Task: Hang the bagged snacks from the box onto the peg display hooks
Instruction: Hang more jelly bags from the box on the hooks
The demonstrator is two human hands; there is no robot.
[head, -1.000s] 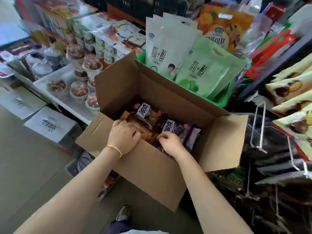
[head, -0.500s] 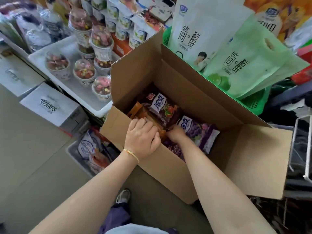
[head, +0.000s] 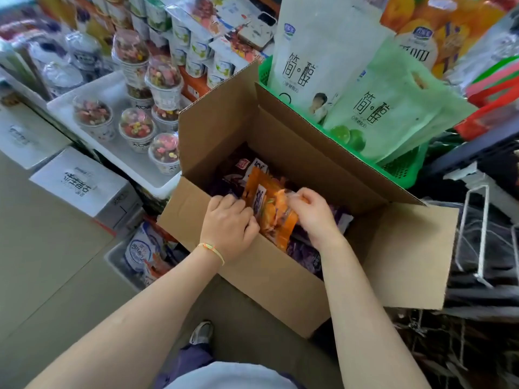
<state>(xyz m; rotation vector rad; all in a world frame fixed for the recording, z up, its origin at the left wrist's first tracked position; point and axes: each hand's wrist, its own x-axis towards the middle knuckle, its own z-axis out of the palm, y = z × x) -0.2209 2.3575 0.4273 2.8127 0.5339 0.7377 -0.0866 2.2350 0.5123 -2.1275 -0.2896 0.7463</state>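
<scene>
In shop aisle, cardboard box (head: 252, 279) on tan floor (head: 42, 262), white trays (head: 112, 88) beside.

An open brown cardboard box (head: 252, 279) stands with its flaps spread, holding purple snack bags (head: 304, 255) along its bottom. Above them, both hands hold a bunch of orange plastic snack bags (head: 271, 209): the left hand (head: 229, 227), with a thin orange-and-yellow string bracelet (head: 212, 248) at the wrist, curls its fingers on the bags' left edge, and the right hand (head: 316, 213) pinches their clear top edge. White wire peg hooks (head: 474, 234) jut out at right. Behind the box, pale green and white pouches (head: 393, 108) fill a green plastic basket (head: 401, 167).
</scene>
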